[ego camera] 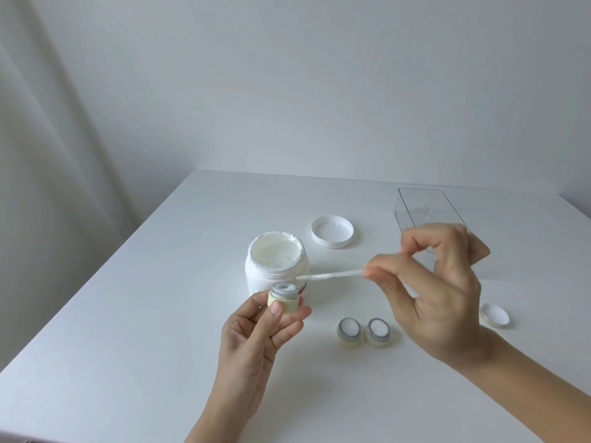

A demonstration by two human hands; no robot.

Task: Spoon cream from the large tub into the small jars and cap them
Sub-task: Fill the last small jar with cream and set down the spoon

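My left hand (256, 334) grips a small pale-yellow jar (285, 298) with cream in its open mouth, held just in front of the large white tub (276, 263). The tub stands open and is full of cream. My right hand (438, 282) pinches a thin white spatula (329, 276) by its end; the smeared tip points left and ends beside the tub's neck, above the held jar. Two more small jars (349, 331) (378, 332) holding cream stand uncapped on the table.
The tub's big white lid (332, 231) lies upside down behind it. One small jar cap (494, 315) rests on the table at the right. A clear plastic box (425, 212) sits at the back right, partly behind my right hand. The table's left edge runs diagonally.
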